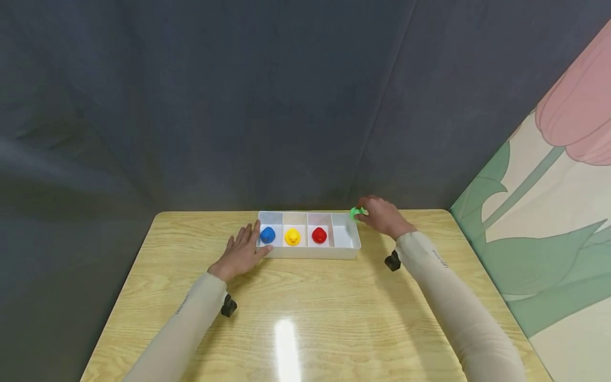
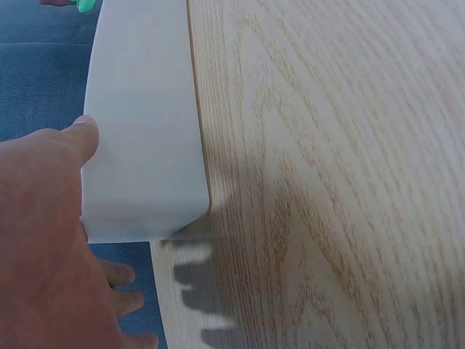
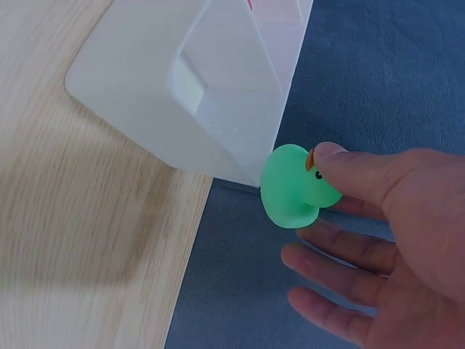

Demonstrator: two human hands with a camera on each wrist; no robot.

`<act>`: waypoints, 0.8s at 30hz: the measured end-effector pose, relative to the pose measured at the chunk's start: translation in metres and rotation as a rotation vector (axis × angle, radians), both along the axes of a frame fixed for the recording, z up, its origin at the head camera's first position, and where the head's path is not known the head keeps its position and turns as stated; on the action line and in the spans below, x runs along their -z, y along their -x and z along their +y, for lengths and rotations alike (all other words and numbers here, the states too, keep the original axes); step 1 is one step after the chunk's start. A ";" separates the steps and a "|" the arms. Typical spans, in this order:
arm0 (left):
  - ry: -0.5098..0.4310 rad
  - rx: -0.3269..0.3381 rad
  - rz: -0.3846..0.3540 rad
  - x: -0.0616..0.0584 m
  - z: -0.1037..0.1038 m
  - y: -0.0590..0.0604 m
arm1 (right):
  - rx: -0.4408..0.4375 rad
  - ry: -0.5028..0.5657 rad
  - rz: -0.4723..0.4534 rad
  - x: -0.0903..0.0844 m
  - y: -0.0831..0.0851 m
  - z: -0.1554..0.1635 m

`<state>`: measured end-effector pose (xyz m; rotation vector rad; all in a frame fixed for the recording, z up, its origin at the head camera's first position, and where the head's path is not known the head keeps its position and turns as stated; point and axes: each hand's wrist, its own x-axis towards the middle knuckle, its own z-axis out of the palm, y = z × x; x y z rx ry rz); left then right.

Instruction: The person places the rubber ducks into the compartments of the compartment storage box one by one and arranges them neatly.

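Three ducks fill the tray, so the right hand, pinching the green duck off the far corner, should lift clear of the rim while the flat left hand steadies it.

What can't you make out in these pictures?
- Green duck: head view, mostly hidden by the right hand.
- Left hand: left wrist view, fingers cut off by the frame edge.
- Tray: both wrist views show only its outer walls; contents hidden.
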<state>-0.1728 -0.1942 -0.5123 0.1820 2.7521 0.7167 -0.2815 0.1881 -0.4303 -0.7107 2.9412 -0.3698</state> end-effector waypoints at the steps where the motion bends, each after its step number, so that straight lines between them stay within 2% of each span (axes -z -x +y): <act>1: 0.000 -0.001 -0.002 0.000 0.000 0.000 | -0.001 -0.001 -0.005 0.000 0.000 -0.002; 24: -0.018 -0.004 -0.003 0.000 0.000 -0.002 | -0.080 -0.020 -0.049 0.008 -0.007 -0.027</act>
